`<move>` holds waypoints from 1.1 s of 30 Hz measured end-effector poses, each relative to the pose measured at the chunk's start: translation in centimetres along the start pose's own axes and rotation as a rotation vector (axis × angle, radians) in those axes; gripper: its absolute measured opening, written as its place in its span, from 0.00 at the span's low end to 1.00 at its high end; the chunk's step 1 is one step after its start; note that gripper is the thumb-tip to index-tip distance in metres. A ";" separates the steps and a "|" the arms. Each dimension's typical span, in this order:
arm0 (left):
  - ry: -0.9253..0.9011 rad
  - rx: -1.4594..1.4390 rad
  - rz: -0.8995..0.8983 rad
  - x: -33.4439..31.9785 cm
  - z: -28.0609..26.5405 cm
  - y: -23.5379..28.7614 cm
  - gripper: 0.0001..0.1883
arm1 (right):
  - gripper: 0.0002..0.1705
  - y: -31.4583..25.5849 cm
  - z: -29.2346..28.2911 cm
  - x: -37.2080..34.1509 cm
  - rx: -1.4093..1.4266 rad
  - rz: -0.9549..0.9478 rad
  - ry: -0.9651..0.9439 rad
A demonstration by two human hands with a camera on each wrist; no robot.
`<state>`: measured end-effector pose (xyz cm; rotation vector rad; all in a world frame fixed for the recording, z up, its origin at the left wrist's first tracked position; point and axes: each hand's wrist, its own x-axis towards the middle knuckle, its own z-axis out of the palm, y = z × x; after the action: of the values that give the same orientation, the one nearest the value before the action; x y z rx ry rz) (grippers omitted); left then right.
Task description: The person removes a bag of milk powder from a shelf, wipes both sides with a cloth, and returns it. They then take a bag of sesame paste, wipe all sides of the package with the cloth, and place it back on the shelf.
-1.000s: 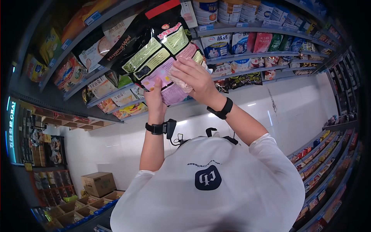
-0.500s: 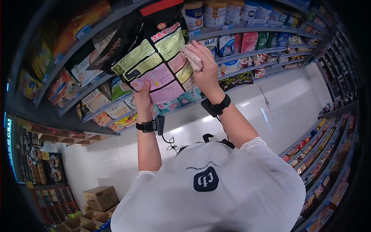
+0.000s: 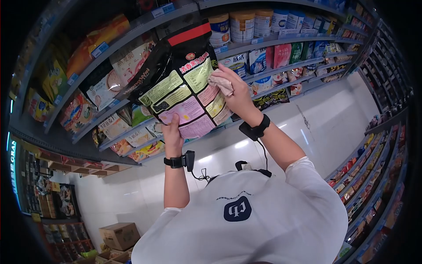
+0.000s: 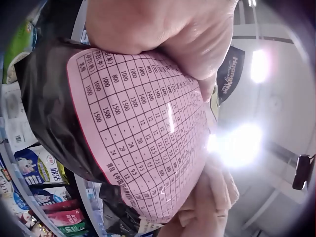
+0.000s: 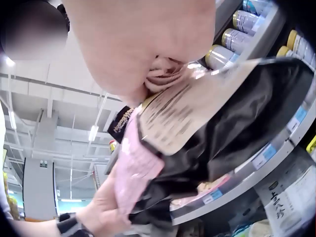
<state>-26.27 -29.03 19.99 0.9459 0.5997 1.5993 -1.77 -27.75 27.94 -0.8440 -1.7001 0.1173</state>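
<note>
A large black bag point(image 3: 179, 94) with a red top strip and green, yellow and pink label panels is held up in front of the shelves, tilted. My left hand point(image 3: 173, 134) grips its lower left corner, thumb on the pink panel. At the bag's right edge, my right hand point(image 3: 237, 94) holds a crumpled pale pink cloth point(image 3: 221, 82) against the surface. In the left wrist view a pink panel with a number table point(image 4: 143, 133) fills the middle. The right wrist view shows the cloth point(image 5: 166, 74) bunched under the palm, touching the bag point(image 5: 232, 118).
Curved shelves point(image 3: 259, 43) with tins point(image 3: 242, 26) and bagged goods point(image 3: 115, 127) stand behind the bag. More shelves point(image 3: 369, 176) are at the right. A cardboard box point(image 3: 119, 236) sits at the lower left.
Across the earlier frames, my right hand with the cloth moved from the bag's lower middle to its right edge. Since half a second ago, the bag and both hands have shifted lower in the head view.
</note>
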 end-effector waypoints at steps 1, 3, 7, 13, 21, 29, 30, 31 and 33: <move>0.009 0.019 -0.016 0.0 -0.3 -0.4 0.26 | 0.21 0.0 0.3 -0.1 0.074 0.152 0.044; 0.028 0.029 -0.030 -0.1 0.0 -1.1 0.25 | 0.21 -0.9 1.0 -0.2 0.170 0.332 0.110; 0.149 0.063 -0.010 -0.2 1.4 -1.5 0.22 | 0.21 -4.3 2.5 -1.2 -0.112 -0.164 -0.068; 0.132 0.074 0.015 -0.2 1.8 -0.7 0.22 | 0.20 -0.3 1.1 0.1 -0.052 -0.018 0.045; 0.088 0.042 -0.049 -0.2 0.9 -0.3 0.25 | 0.21 2.1 2.3 0.6 0.116 0.489 0.110; 0.125 -0.060 -0.060 0.3 0.8 -0.2 0.25 | 0.22 -2.4 1.1 -1.1 -0.018 -0.144 -0.040; 0.130 -0.055 -0.065 0.4 0.4 0.0 0.25 | 0.22 -1.9 0.8 -0.8 -0.027 -0.234 -0.106; 0.108 -0.060 -0.082 0.4 0.0 0.1 0.26 | 0.23 -0.5 0.6 -0.5 -0.080 -0.213 -0.051; 0.083 -0.084 -0.103 0.1 0.0 0.0 0.27 | 0.23 1.6 0.3 0.2 0.079 0.126 -0.077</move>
<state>-26.30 -28.93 19.97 0.7782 0.6237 1.5648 -1.29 -26.37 27.29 -0.8964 -1.7018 0.3041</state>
